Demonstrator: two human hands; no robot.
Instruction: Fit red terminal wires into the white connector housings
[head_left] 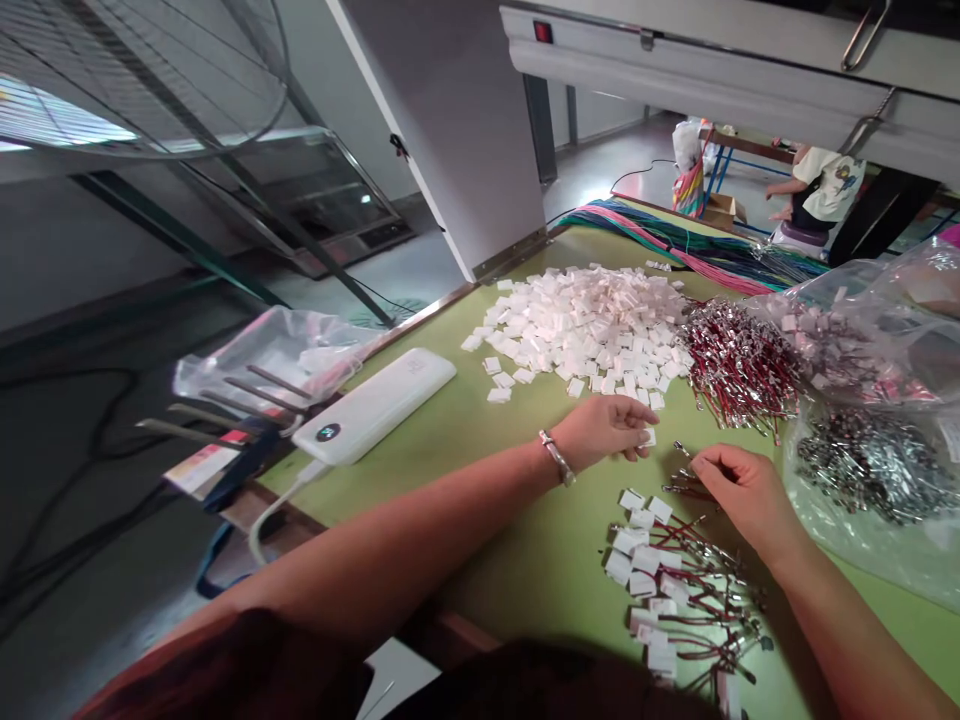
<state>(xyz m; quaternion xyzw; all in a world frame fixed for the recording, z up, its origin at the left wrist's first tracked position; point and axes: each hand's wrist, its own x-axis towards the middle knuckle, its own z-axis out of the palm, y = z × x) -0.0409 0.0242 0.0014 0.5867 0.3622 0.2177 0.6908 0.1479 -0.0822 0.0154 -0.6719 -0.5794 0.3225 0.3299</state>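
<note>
My left hand [609, 428], with a bracelet at the wrist, pinches a small white connector [649, 437] at its fingertips. To its right, my right hand [739, 487] is closed on a short wire with a metal end [681, 450]. A few dark wires lie just beneath the right fingertips. Behind the hands is a large heap of white connectors [592, 320], with a pile of red wires [742, 365] on its right. Nearer my body, white connectors with red wires attached [660, 580] lie in a loose column.
A white power bank [379, 405] with a cable lies on the green table [480, 520] at left, beside a plastic bag [262, 355]. Clear bags [885, 500] of metal-ended parts are at right. Coloured wire bundles [690, 245] lie behind. A person [825, 190] sits in the background.
</note>
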